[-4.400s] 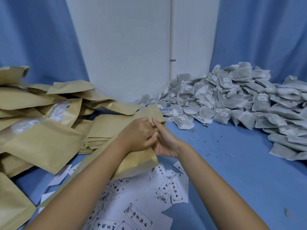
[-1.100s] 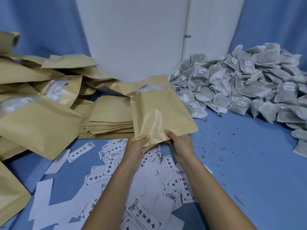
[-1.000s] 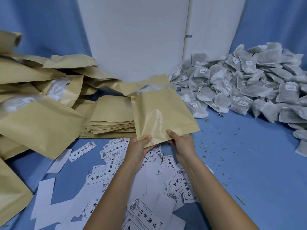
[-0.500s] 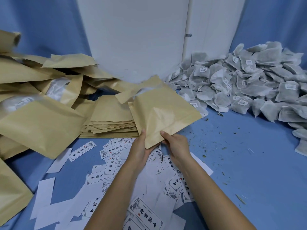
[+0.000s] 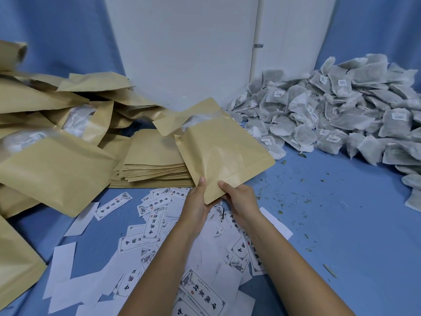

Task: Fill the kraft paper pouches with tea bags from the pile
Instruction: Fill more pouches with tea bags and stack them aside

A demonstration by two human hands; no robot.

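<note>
I hold one kraft paper pouch [image 5: 224, 156] tilted above the blue table, its near corner pointing at me. My left hand [image 5: 197, 199] grips the pouch's near left edge with the thumb on top. My right hand [image 5: 240, 198] pinches the near corner from the right. A big pile of grey-white tea bags [image 5: 337, 119] with small white labels lies at the back right, apart from both hands. A flat stack of empty kraft pouches [image 5: 152, 160] sits just left of the held one.
Filled and loose kraft pouches [image 5: 52, 165] heap up along the left side. White printed labels [image 5: 150, 224] are scattered under my forearms. Tea crumbs [image 5: 303, 192] speckle the blue table [image 5: 353, 236] at the right. A white wall panel stands behind.
Both hands lifted the pouch off the stack area toward me. Over the last second it rotated a little, its right corner swinging out, and my grip shifted to the near corner.
</note>
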